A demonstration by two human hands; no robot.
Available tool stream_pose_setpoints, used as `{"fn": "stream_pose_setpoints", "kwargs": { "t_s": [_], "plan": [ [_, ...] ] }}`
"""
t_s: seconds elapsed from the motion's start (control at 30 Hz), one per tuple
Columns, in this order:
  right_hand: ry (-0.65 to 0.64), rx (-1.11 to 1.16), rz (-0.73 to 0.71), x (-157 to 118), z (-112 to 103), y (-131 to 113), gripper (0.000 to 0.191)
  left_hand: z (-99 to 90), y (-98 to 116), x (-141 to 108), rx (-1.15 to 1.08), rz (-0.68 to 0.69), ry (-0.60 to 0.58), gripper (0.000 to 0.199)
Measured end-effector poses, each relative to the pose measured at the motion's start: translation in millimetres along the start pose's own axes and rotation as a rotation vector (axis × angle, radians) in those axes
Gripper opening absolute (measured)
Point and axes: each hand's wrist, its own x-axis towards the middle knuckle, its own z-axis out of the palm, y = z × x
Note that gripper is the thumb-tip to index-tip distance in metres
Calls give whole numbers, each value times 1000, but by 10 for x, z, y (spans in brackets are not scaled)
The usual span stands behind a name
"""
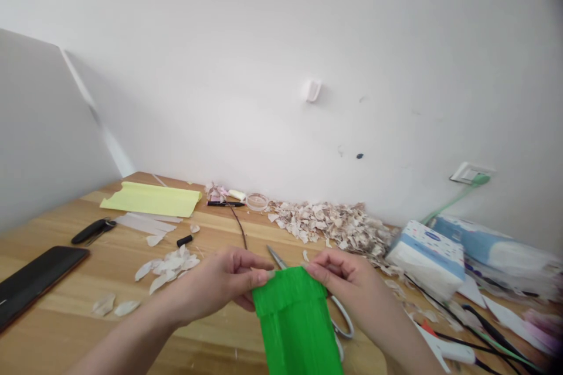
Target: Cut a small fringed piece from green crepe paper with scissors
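A strip of bright green crepe paper (pixel 299 334) hangs between my two hands, its top edge folded over into a band. My left hand (pixel 233 281) pinches the upper left corner between thumb and fingers. At the upper right corner, my right hand (pixel 338 272) grips the paper the same way. Behind the green paper lie scissors (pixel 276 256) with grey handles; the paper hides their middle. Just beyond my left hand a thin dark stem (pixel 240 225) rests on the wooden table (pixel 206 340).
Pale petals (pixel 169 266) and a black phone (pixel 39 281) lie left, near a knife-like black object with keys (pixel 90 231). Yellow paper (pixel 152 199) lies behind. A heap of dried petals (pixel 329 222) runs along the wall. Tissue packs (pixel 428 255) and tools crowd the right.
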Motion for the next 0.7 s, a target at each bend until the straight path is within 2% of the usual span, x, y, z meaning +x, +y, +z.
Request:
{"fn": "stream_pose_setpoints", "kwargs": {
  "t_s": [0.2, 0.37, 0.53, 0.6, 0.7],
  "plan": [
    [30, 0, -20, 23, -11, 52, 28, -5, -47, 56, -39, -21, 105, 30],
    [56, -40, -25, 26, -7, 40, 27, -13, -32, 30, -7, 5, 99, 30],
    [-15, 17, -4, 35, 87, 28, 24, -12, -2, 10, 18, 36, 73, 34],
    [24, 55, -12, 52, 158, 34, 25, 28, -15, 37, -20, 36, 136, 34],
    [190, 152, -64, 72, 271, 51, 28, 117, -49, 104, -210, 45, 217, 36]
  ]
}}
